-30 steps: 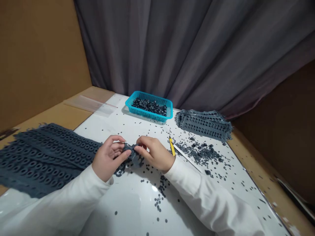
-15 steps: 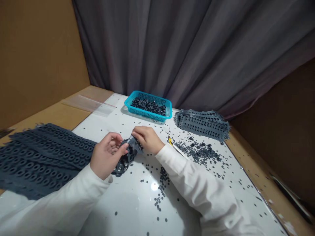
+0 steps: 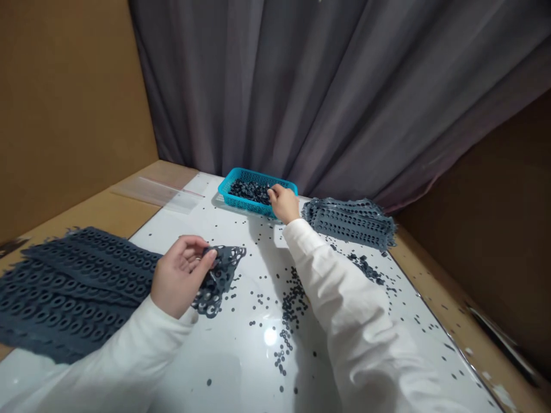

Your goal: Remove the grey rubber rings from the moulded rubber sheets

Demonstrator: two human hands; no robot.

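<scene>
Away from the left hand (image 3: 181, 275) and out to the far side of the table (image 3: 245, 355) has gone the right hand (image 3: 284, 205); half a second ago both were together at one dark perforated piece (image 3: 224, 265). That piece has stayed with the left hand, thumb and forefinger clamped on its near edge, the other fingers loosely curled, its free end spreading beyond the fingertips. From where I stand, the right hand's fingers are bent close together over the right end of one blue basket (image 3: 241, 202), at the dark bits (image 3: 247, 190) inside, too many to count; whether they grip one, I can't tell. Two stacks of perforated sheets flank the hands: one dark stack (image 3: 77, 292) to the left of the left fingers, one greyer stack (image 3: 348, 222) just to the right of the right hand. What looks like one clear bag (image 3: 161, 192) lies beyond the left fingers, farther left. Small dark discs (image 3: 293, 304), well past counting, are strewn to the right of the left fingertips and nearer than the right ones, with one darker heap (image 3: 365, 267) past the right sleeve (image 3: 340, 287), partly hidden by it.
</scene>
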